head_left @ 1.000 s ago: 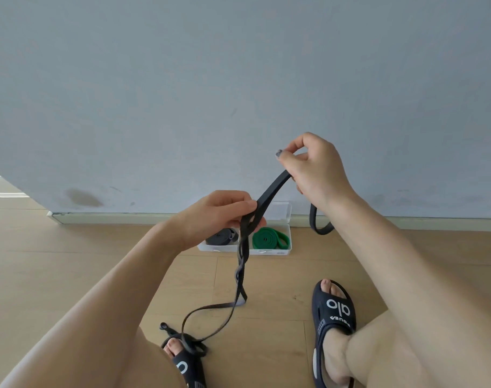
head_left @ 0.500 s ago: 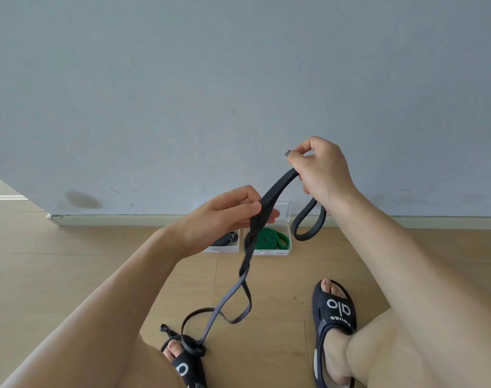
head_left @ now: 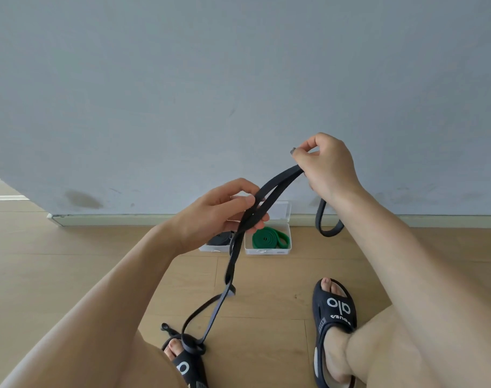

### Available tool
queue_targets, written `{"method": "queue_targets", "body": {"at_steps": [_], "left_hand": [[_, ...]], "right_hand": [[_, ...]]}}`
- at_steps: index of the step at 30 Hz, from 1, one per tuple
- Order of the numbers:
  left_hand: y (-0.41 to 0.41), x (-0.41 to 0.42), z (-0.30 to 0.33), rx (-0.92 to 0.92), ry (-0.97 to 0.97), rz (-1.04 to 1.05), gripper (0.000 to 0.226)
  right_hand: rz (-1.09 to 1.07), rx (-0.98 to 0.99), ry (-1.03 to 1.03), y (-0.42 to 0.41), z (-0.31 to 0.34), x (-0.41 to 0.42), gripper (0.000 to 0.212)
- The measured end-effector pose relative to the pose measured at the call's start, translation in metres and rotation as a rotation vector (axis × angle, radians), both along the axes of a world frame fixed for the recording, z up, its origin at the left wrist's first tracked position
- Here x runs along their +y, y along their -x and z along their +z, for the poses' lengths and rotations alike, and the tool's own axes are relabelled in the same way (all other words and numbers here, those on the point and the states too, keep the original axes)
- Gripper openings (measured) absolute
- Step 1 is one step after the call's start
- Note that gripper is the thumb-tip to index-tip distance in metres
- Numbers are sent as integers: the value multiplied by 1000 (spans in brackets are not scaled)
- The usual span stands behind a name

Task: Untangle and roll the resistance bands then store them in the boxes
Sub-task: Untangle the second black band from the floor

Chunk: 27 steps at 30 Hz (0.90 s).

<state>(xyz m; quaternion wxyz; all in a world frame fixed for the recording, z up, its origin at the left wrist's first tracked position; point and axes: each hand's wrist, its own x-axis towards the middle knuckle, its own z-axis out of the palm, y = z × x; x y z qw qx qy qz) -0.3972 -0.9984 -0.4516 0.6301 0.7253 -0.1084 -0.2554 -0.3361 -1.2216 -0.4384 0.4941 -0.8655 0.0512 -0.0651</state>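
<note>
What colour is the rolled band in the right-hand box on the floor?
Green: the rolled band in the right box, clearest in the head view.

Bare floor (head_left: 71, 261) lies left of the green-band box (head_left: 267, 250). A black band (head_left: 233, 256) hangs before it; a sandal (head_left: 334, 312) stands nearer.

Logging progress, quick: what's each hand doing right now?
Left hand: pinching the black band.
Right hand: gripping the same band higher up.
</note>
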Motion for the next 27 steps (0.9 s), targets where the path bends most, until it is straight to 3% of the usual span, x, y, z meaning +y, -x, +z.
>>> {"method": "queue_targets", "body": {"at_steps": [8,14,22,27], "left_hand": [[4,-3,1,104,91,-65,26],[0,-3,1,12,-84,55,29],[-2,6,-2,-61,-52,67,27],[-3,3,1,-94,-35,88,20]], "right_hand": [[13,17,43,1,-4,-1,11],[72,20,120,5,-3,1,12],[409,264,339,13,-8,-3,19],[482,242,114,15,-2,6,35]]}}
